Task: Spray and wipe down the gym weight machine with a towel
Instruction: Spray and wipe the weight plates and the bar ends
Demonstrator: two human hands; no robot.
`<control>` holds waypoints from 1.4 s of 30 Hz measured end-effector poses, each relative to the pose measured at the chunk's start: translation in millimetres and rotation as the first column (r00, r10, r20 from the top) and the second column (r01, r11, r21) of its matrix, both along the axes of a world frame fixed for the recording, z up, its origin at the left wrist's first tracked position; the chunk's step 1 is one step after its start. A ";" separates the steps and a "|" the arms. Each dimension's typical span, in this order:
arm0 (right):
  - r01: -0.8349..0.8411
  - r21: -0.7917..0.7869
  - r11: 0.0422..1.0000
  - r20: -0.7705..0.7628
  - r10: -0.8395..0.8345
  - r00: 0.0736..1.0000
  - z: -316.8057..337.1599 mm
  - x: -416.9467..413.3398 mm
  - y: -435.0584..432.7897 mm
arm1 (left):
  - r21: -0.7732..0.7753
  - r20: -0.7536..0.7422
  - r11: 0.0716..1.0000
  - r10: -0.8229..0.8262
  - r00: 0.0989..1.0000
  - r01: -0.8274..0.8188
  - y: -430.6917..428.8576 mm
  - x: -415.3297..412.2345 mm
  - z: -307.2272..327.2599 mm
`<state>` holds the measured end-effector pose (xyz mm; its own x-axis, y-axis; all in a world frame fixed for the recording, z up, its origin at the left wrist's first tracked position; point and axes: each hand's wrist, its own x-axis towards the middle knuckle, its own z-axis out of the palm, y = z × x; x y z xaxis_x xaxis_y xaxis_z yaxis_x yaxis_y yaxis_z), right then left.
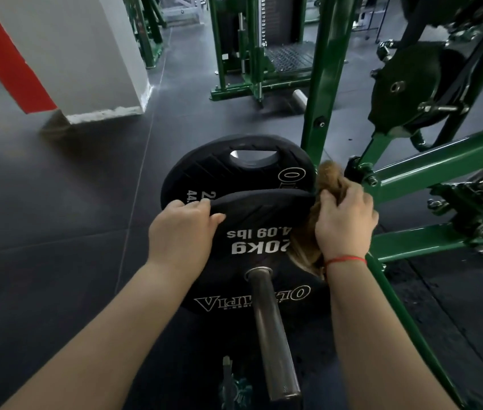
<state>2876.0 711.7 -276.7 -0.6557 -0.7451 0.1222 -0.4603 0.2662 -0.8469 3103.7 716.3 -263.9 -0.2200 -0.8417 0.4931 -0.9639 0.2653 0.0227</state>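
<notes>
our left hand [184, 229] curls its fingers over the top rim of the near weight plate [259, 216], and our right hand [345, 223] clutches the bunched brown towel [329, 177] against that plate's right edge. the plate is black with white 20kg lettering, threaded on a steel sleeve [269, 329], with the green machine frame [441, 170] just right of it.

Left of the near weight plate [259, 216], open rubber floor [71, 208] gives you free passage. Right of it, green frame tubes [441, 167] crowd close. Behind it a second plate [204, 170] stands just beside; before it the steel sleeve [272, 335] juts toward you.
</notes>
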 end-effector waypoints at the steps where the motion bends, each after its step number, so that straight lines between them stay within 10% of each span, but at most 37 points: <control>1: -0.026 -0.005 1.000 -0.065 0.025 0.998 5.5 7.4 -0.1 | -0.005 -0.015 1.000 0.008 1.000 -0.009 0.1 -3.0 -0.8; 6: -0.203 -0.055 0.978 -0.332 0.173 0.927 27.8 59.7 7.6 | 0.029 -0.054 1.000 0.002 0.999 -0.001 0.6 -4.8 1.7; 11: -0.541 -0.062 0.839 -0.568 0.416 0.710 28.0 101.1 20.9 | 0.425 -0.125 0.891 -0.117 0.985 0.159 -3.8 33.0 26.6; 15: -0.552 -0.102 0.827 -0.559 0.412 0.720 18.5 78.1 21.6 | 0.623 -0.223 0.772 0.015 0.975 0.130 3.4 72.0 28.7; 25: -0.125 -0.367 0.922 -0.359 -0.017 0.933 -48.6 53.8 32.6 | 0.574 -0.402 0.797 0.074 0.913 0.189 11.7 100.6 -38.1; 30: 0.089 -0.457 0.885 -0.022 -0.112 0.994 -59.0 86.4 27.3 | 0.555 -0.300 0.818 0.029 0.953 0.150 4.1 100.5 -33.3; 42: 0.075 0.037 0.996 0.592 -0.082 0.801 -102.4 197.7 51.4 | 0.412 -0.117 0.905 -0.063 0.991 0.106 -1.6 78.4 -19.4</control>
